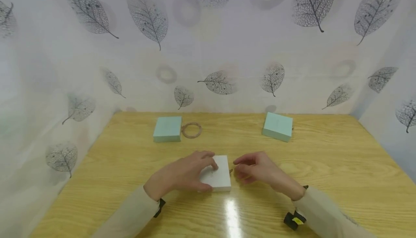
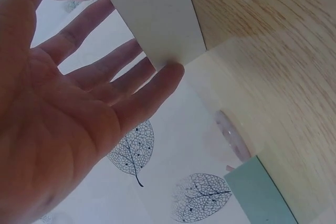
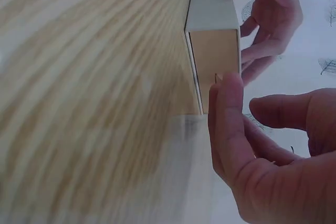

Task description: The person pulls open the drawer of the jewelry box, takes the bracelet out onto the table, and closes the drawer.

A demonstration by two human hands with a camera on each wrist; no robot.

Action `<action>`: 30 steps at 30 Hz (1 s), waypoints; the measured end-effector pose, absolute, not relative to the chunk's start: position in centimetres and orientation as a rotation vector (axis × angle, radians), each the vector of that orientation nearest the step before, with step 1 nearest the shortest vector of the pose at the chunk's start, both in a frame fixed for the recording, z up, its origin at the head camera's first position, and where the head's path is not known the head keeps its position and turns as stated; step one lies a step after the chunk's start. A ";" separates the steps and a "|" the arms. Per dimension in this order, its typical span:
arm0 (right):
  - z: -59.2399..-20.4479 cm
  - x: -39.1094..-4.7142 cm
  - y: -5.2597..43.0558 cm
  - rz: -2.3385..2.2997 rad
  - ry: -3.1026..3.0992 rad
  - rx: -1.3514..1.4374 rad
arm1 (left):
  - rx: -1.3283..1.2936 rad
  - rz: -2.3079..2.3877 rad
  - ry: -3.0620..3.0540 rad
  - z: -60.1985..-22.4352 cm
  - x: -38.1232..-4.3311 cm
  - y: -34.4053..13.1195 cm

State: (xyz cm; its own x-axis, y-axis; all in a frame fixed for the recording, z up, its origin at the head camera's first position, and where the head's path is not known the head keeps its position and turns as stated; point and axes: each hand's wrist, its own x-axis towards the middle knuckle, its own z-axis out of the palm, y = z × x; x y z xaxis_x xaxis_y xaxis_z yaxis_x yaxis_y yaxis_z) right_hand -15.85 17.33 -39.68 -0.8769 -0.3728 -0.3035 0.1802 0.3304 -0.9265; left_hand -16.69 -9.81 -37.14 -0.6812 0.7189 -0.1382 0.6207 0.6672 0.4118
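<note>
We grip the white box (image 1: 222, 178) in our left hand (image 1: 186, 173)—brown tab (image 1: 231, 171) at nine o'clock from our loose, empty right hand (image 1: 257, 169).

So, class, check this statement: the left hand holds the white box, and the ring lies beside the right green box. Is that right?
Not quite: the left hand holds the white box, but the ring lies beside the left green box, as the head view shows.

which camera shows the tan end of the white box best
The right wrist view: the tan end faces that camera, though the right hand partly overlaps it. The head and left wrist views show the white box but not that end.
</note>
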 end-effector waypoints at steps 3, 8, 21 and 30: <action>-40.2 -15.9 16.6 -1.599 2.095 -0.133 | 1.075 0.487 2.593 -37.1 -16.5 -9.9; -40.6 -15.9 15.7 -1.606 2.069 -0.121 | 1.068 0.482 2.590 -37.0 -16.3 -9.8; -40.5 -16.1 14.7 -1.578 2.092 -0.075 | 1.084 0.517 2.583 -37.1 -16.6 -9.9; -40.5 -15.7 14.4 -1.601 2.130 -0.033 | 1.083 0.530 2.590 -37.2 -16.9 -9.9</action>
State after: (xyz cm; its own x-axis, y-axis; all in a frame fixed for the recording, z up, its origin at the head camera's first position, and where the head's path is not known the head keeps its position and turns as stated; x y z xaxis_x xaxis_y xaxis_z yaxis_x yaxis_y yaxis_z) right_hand -15.65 14.45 -40.48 -0.8881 -0.2947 -0.3528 0.2568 0.3184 -0.9125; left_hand -16.92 -9.88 -37.21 -0.6782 0.7256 -0.1163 0.6215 0.6508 0.4360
